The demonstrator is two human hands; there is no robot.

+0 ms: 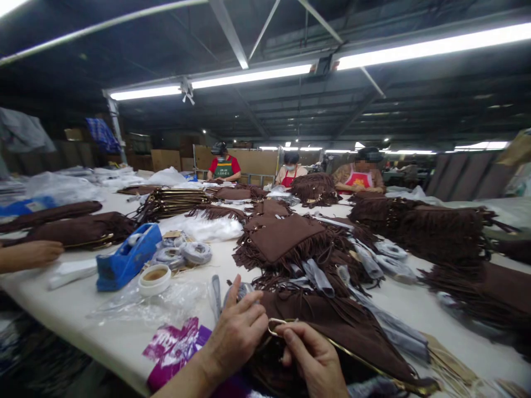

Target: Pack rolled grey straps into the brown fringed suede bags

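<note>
My left hand (238, 329) and my right hand (311, 356) meet low in the middle of the view over a brown suede fringed bag (344, 326) on the white table (83, 309). Both pinch a small gold metal clasp (276, 326) at the bag's edge. The left fingers are curled with the thumb raised. The right fingers are bent round the clasp. A gold chain strap (373, 365) runs from the clasp toward the lower right.
A blue tape dispenser (128, 257), tape rolls (185, 251), a small white tub (154, 278) and clear plastic bags (153, 304) lie left. Piles of brown fringed bags (290, 237) cover the middle and right. Another person's hand (33, 254) rests at far left; three workers sit at the far end.
</note>
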